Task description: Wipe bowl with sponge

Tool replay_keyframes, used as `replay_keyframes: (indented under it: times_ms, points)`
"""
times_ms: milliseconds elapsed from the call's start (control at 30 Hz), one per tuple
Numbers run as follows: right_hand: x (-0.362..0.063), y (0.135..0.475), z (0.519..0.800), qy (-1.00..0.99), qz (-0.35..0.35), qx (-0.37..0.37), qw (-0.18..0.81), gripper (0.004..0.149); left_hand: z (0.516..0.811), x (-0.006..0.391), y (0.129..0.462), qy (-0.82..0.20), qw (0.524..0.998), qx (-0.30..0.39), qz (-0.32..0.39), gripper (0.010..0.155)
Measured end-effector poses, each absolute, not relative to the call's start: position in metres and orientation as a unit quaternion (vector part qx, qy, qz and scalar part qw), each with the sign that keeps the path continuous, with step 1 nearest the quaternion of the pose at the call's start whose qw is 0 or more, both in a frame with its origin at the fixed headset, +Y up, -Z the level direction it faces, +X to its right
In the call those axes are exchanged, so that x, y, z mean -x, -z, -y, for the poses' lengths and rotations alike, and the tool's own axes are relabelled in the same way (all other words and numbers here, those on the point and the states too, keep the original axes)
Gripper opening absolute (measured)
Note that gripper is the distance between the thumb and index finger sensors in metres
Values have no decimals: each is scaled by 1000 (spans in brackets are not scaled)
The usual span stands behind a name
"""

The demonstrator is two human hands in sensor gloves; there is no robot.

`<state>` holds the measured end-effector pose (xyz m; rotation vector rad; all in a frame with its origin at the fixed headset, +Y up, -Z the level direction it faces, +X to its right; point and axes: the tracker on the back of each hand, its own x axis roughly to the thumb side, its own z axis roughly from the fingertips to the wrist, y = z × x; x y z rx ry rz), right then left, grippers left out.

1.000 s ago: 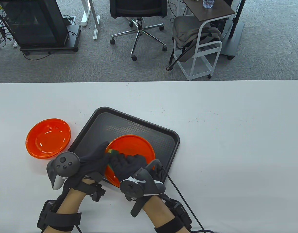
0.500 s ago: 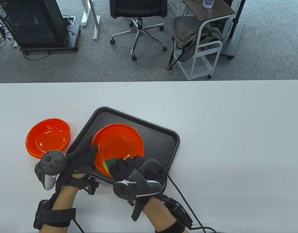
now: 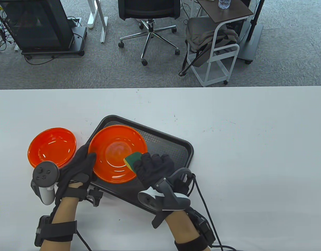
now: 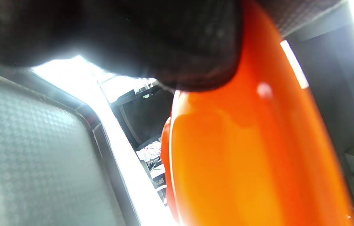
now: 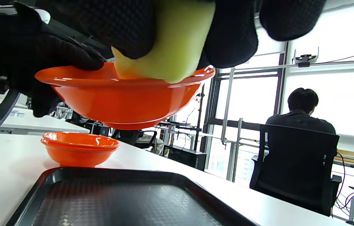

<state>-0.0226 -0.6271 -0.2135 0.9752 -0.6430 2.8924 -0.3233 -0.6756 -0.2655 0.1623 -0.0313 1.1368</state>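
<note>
An orange bowl (image 3: 116, 154) is held up above the black tray (image 3: 173, 151); the right wrist view shows the bowl (image 5: 123, 97) clear of the tray (image 5: 117, 201). My left hand (image 3: 79, 167) grips its left rim. My right hand (image 3: 152, 167) holds a green and yellow sponge (image 3: 131, 159) that rests on the bowl's right rim and inner wall. In the right wrist view the sponge (image 5: 170, 44) sits between my fingers, touching the rim. The left wrist view shows the bowl's underside (image 4: 242, 157) close up.
A second orange bowl (image 3: 52, 150) stands on the white table (image 3: 241, 143) left of the tray; it may be a stack of two. It also shows in the right wrist view (image 5: 79, 150). An office chair (image 3: 150, 15) and a white cart (image 3: 217, 52) stand beyond the far edge.
The bowl has moved left and farther from me with my left hand. My right hand has swung right, and the sponge went from the bowl's near rim to its right side.
</note>
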Motion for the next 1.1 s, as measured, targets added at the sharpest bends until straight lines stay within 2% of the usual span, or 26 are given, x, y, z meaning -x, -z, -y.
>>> replay_keyframes:
  times_ms: [533, 800, 967, 1100]
  points:
    - [-17, 222, 626, -925, 274, -243, 101, 47, 675, 328, 265, -583, 809, -69, 9, 53]
    - [-36, 241, 646, -843, 197, -271, 421, 47, 678, 326, 266, -621, 782, -53, 14, 53]
    - [-38, 249, 663, -802, 156, -267, 510, 47, 679, 322, 265, -571, 820, -25, -5, 56]
    - [-41, 253, 671, -772, 136, -263, 563, 46, 680, 320, 267, -589, 808, 3, 6, 56]
